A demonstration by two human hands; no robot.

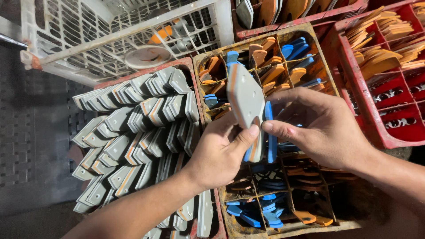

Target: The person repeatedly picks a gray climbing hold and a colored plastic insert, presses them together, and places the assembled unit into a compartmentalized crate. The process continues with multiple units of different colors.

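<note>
Both hands meet in the middle of the frame over a dirty yellow crate [208, 66] split into small compartments. The left hand [219, 152] comes up from the lower left and is closed around a grey sole piece [245, 99] with an orange layer along its edge, thumb pressed on its lower face, so the piece stands nearly upright above the crate. The right hand [321, 128], reaching in from the right, pinches a blue piece [270, 132] that sits just behind the grey one, thumb and fingers shut on it. The two pieces touch or nearly touch; I cannot tell which.

The crate's compartments hold orange and blue pieces. To the left, a red crate [188, 64] is heaped with stacks of grey pieces [137, 132]. A white lattice basket [115, 35] lies at upper left, and another red crate [380, 132] with orange pieces fills the upper right.
</note>
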